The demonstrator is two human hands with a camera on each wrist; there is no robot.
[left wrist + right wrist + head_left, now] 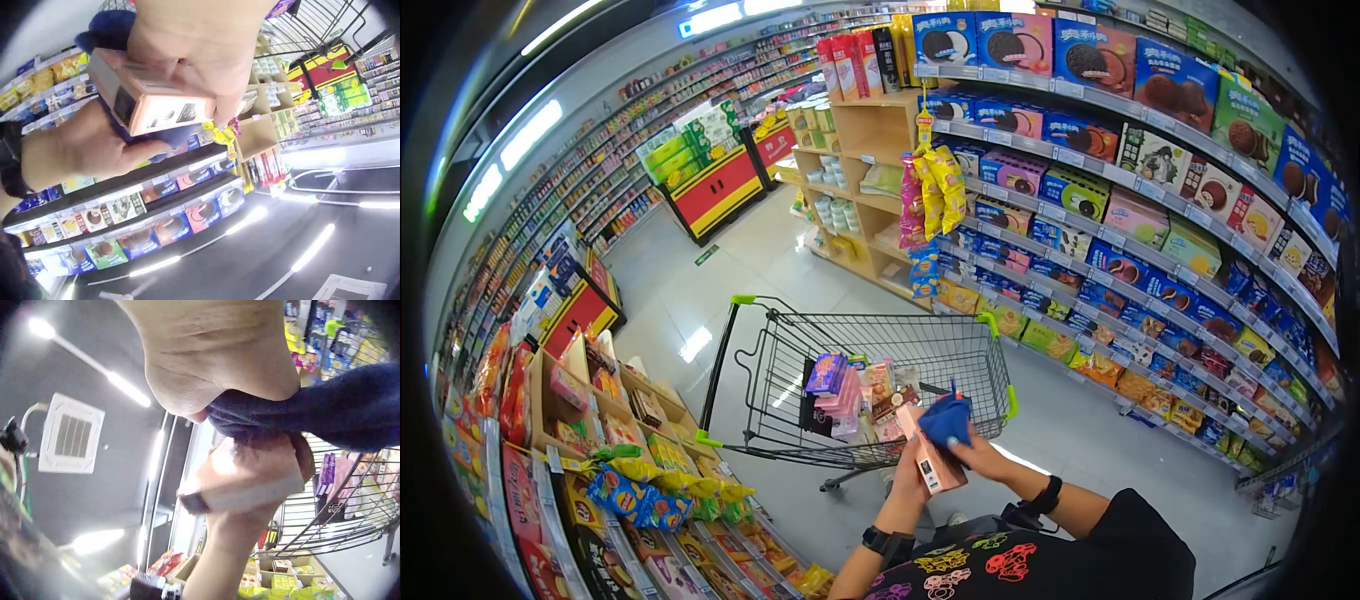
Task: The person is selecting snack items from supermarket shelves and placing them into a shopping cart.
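In the head view my left hand point(910, 482) grips a pale pink box point(941, 472), held up at the near side of a shopping cart point(870, 318). My right hand point(986, 459) holds a dark blue cloth point(946, 421) against the box's upper part. From the left wrist, the box point(172, 114) shows a printed label on its end, and the right hand point(81, 147) wraps the cloth point(106, 31) along its far side. In the right wrist view, loose cloth point(350, 406) hangs out to one side. Inside the cart lie a purple box point(827, 374) and several pink packages point(840, 398).
Shelves of blue cookie boxes point(1170, 80) line the right side. A wooden shelf unit point(885, 125) with hanging snack bags point(945, 185) stands ahead. Snack bins point(670, 460) flank the left. Pale tiled floor point(745, 250) runs beyond the cart toward a red and yellow display point(710, 200).
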